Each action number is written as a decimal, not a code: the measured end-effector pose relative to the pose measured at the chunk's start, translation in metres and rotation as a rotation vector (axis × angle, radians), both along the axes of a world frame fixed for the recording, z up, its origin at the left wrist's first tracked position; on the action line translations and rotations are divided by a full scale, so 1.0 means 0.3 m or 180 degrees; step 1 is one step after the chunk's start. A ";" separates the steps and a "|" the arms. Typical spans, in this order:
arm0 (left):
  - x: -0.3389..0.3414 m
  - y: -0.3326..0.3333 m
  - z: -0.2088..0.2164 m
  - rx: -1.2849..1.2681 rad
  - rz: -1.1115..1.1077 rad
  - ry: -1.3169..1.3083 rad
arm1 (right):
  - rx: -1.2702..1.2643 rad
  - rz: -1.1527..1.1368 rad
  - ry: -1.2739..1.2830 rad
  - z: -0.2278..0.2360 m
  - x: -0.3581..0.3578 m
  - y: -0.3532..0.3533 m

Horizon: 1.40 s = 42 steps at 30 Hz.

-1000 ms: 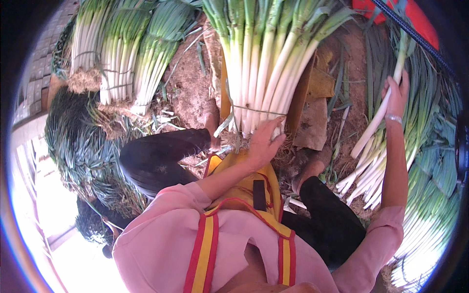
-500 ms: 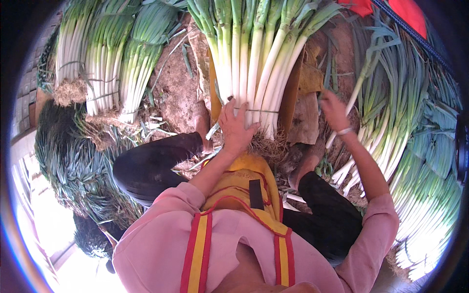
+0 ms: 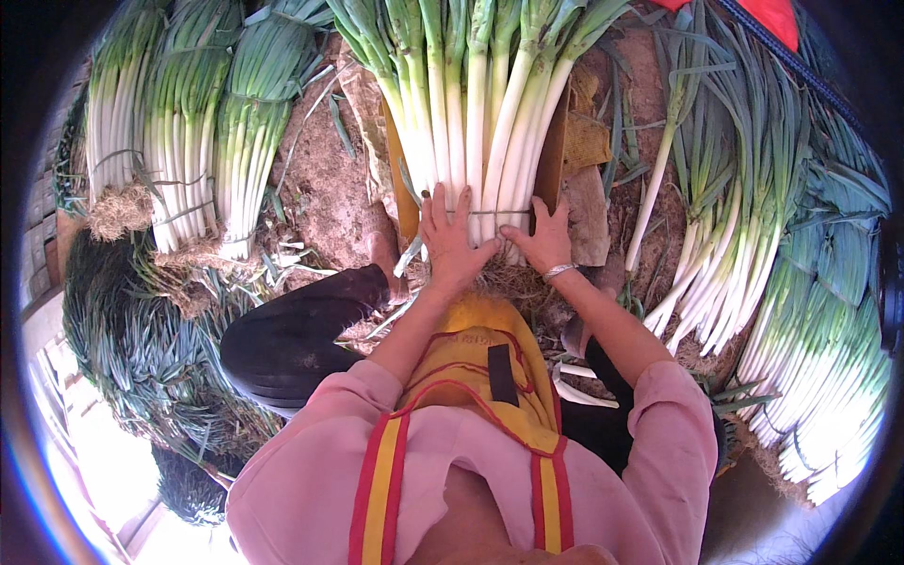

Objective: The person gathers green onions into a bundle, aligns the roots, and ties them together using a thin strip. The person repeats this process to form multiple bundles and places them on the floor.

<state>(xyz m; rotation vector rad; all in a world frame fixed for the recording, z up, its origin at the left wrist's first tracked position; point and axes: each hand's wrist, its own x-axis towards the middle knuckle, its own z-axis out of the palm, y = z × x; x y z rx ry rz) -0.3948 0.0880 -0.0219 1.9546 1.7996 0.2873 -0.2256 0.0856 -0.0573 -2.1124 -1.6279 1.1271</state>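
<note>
A thick bundle of leeks (image 3: pixel 476 141) stands between my knees, white stalks toward me, green tops away and roots at the near end. A thin band crosses the stalks low down. My left hand (image 3: pixel 452 240) grips the bundle's left front with fingers spread up along the stalks. From the right, my right hand (image 3: pixel 546 243) clasps the bundle's lower side, thumb across the front near the band. The two thumbs almost meet over the stalk bases. Behind the leeks shows part of a yellow-brown support (image 3: pixel 553 155).
Tied leek bundles (image 3: pixel 184 141) lie at the far left above a dark green heap (image 3: pixel 160 330). Loose leeks (image 3: pixel 725 226) spread on the right, beside more tied leeks (image 3: pixel 819 358). A dark blue rope (image 3: pixel 800 66) crosses the upper right. Leaf scraps litter the soil (image 3: pixel 325 169).
My right hand has come left from beside the loose leeks onto the bundle's right side. My left hand stays on the bundle. The whole view has shifted slightly.
</note>
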 end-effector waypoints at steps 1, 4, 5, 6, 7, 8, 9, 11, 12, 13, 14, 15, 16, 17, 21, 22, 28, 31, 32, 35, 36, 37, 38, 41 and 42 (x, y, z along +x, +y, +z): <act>-0.009 -0.002 -0.003 0.0008 -0.0047 -0.0046 | 0.0030 0.0035 0.0059 0.000 0.001 -0.002; -0.036 -0.005 -0.013 0.0006 -0.0264 0.0046 | 0.0133 0.0058 0.0247 -0.020 0.017 -0.009; -0.040 -0.007 -0.017 0.0057 -0.0316 0.0001 | 0.0133 0.0047 0.0260 -0.030 0.026 -0.011; -0.042 -0.007 -0.020 0.0027 -0.0323 -0.0012 | 0.0152 0.0104 0.0326 -0.039 0.037 -0.012; -0.042 -0.007 -0.023 -0.0004 -0.0326 -0.0027 | 0.0138 0.0135 0.0342 -0.047 0.047 -0.012; -0.040 -0.007 -0.025 -0.0038 -0.0285 -0.0073 | 0.0124 0.0169 0.0358 -0.055 0.057 -0.011; -0.035 -0.006 -0.026 -0.0072 -0.0252 -0.0121 | 0.0112 0.0212 0.0382 -0.060 0.065 -0.008; -0.023 -0.003 -0.023 -0.0120 -0.0204 -0.0139 | 0.0075 0.0296 0.0308 -0.069 0.078 -0.001; -0.017 0.000 -0.021 -0.0138 -0.0191 -0.0103 | 0.0120 0.0342 0.0293 -0.072 0.082 0.003; -0.011 0.001 -0.017 -0.0145 -0.0174 -0.0067 | 0.0036 0.0348 0.0325 -0.076 0.087 0.004; -0.005 0.002 -0.014 -0.0181 -0.0162 -0.0054 | 0.0026 0.0351 0.0366 -0.080 0.092 0.006; 0.001 0.004 -0.011 -0.0192 -0.0150 -0.0045 | 0.0070 0.0337 0.0400 -0.086 0.098 0.007; 0.007 0.004 -0.010 -0.0159 -0.0122 -0.0045 | -0.0068 0.0293 0.0519 -0.093 0.104 0.006; 0.012 0.003 -0.010 -0.0204 -0.0115 -0.0018 | -0.0158 0.0239 0.0634 -0.099 0.111 0.005; 0.026 0.003 -0.017 -0.0140 -0.0080 0.0047 | -0.0039 0.0219 0.0709 -0.112 0.118 0.009; 0.027 0.003 -0.019 -0.0151 -0.0071 0.0056 | -0.0080 0.0058 0.0837 -0.109 0.110 0.016; 0.030 0.007 -0.022 -0.0180 -0.0051 0.0227 | -0.0106 -0.0391 -0.0003 -0.028 -0.007 0.062; 0.032 0.009 -0.022 -0.0106 -0.0044 0.0098 | -0.0255 -0.0268 -0.0644 0.015 -0.047 0.070; 0.031 0.010 -0.023 -0.0192 -0.0045 0.0128 | -0.0272 -0.0224 -0.0666 0.025 -0.055 0.071; 0.022 0.015 -0.022 -0.0259 -0.0090 0.0096 | -0.0322 -0.0133 -0.0727 0.048 -0.070 0.069; 0.016 0.016 -0.019 -0.0351 -0.0115 0.0113 | -0.0331 -0.0130 -0.0745 0.054 -0.074 0.068; 0.010 0.021 -0.015 -0.0429 -0.0150 0.0129 | -0.0410 -0.0123 -0.0735 0.057 -0.078 0.069; 0.004 0.025 -0.008 -0.0427 -0.0203 0.0093 | -0.0371 -0.0175 -0.0669 0.060 -0.079 0.069; -0.015 0.042 0.025 -0.0378 -0.0418 0.0190 | -0.0437 -0.0224 -0.0414 0.066 -0.077 0.071; -0.016 0.054 0.036 -0.0303 -0.0533 0.0310 | -0.0391 -0.0209 -0.0396 0.066 -0.073 0.072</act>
